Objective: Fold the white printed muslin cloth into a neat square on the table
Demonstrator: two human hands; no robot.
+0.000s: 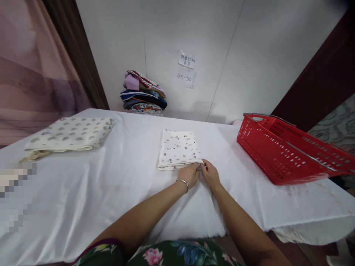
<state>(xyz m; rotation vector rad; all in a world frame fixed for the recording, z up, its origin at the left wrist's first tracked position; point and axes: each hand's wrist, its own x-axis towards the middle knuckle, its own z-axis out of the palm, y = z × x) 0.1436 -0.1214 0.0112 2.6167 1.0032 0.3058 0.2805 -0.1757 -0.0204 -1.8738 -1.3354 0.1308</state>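
A white cloth [180, 147] with small grey and coloured prints lies folded into a rectangle in the middle of the table. My left hand [189, 174], with a silver bracelet at the wrist, is closed at the cloth's near right corner. Just beside it, my right hand [210, 173] pinches the edge of the same corner. The fingertips of both hands are partly hidden by the hands themselves and the cloth layers.
A larger folded cream cloth [74, 135] lies at the table's left. To the right stands a red plastic basket [285, 159] with metal handles. Behind the white-covered table [133, 177] is a stack of folded fabrics [144, 94] against the wall, near paper notes [186, 70].
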